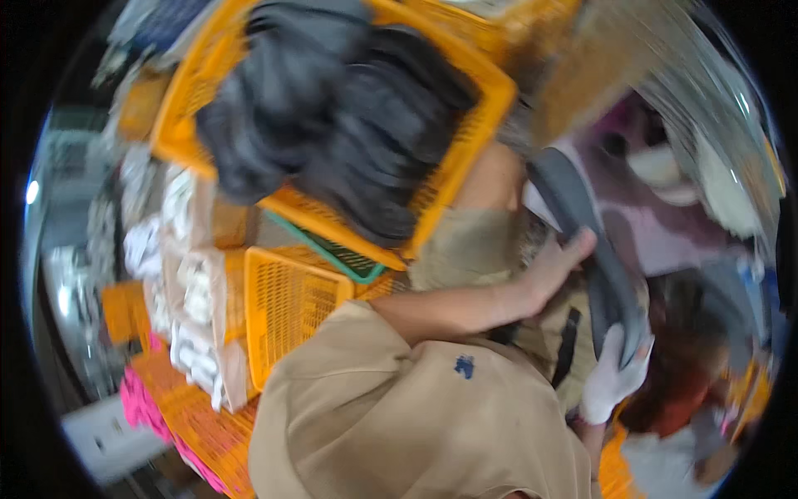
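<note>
The picture is motion-blurred. My bare left hand (559, 259) reaches across from a tan sleeve and grips the middle of a long, curved grey piece (573, 200). It looks like a shoe part or strap. My right hand (613, 376), in a white glove, comes up from the lower edge and clasps the lower end of the same piece. The piece is held over my lap, above tan cloth with a black strap (568, 345).
At upper centre, a large orange mesh crate (474, 133) holds a heap of dark grey and black pieces (349, 116). Smaller orange crates (287, 303) and a green one (349, 258) lie to the left. Beyond them are white bundles (187, 291) and pink crates (141, 403).
</note>
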### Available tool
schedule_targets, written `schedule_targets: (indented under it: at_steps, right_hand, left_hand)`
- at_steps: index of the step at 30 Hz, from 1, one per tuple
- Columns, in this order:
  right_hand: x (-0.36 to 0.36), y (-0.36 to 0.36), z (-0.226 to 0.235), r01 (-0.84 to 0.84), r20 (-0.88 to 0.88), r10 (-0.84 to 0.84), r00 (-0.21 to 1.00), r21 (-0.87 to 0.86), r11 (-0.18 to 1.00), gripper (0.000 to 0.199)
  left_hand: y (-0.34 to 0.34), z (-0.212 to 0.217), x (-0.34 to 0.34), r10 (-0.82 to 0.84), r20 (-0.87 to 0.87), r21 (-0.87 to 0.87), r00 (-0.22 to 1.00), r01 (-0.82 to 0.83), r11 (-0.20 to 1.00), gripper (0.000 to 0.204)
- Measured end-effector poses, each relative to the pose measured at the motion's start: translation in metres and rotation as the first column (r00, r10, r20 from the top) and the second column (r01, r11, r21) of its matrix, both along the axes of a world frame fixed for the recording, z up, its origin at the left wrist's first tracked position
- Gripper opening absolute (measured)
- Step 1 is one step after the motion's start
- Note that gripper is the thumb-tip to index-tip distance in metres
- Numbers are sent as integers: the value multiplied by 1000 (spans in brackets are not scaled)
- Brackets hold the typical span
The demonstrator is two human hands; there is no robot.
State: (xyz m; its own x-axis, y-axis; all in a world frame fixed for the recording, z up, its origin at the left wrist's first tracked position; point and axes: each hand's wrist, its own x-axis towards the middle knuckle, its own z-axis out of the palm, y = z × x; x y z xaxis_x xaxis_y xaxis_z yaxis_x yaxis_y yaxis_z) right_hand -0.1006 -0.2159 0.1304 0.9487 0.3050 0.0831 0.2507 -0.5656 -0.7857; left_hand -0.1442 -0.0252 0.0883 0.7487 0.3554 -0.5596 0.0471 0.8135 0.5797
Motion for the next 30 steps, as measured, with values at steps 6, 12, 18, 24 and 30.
schedule_targets:
  at_steps: [6, 12, 18, 24, 30]
  right_hand:
    - [21, -30, 48, 464, -610, -235, 756, 247, 851, 63]
    - [124, 20, -5, 123, 206, -184, 961, 280, 952, 48]
    - [231, 70, -35, 219, -296, -126, 947, 310, 925, 28]
    - [145, 53, -25, 154, -235, -93, 967, 252, 955, 60]
    - [103, 8, -31, 212, 153, -306, 940, 441, 872, 87]
  left_hand:
    - [-68, -95, 128, -86, 220, -82, 972, 107, 991, 39]
    - [-22, -55, 253, -70, 347, -160, 935, 133, 978, 54]
    - [90, -98, 189, -121, -653, 742, 747, 601, -297, 62]
    - [103, -121, 156, -385, -516, 791, 765, 598, 130, 62]
    - [88, -159, 249, -423, -268, 618, 866, 491, 614, 55]
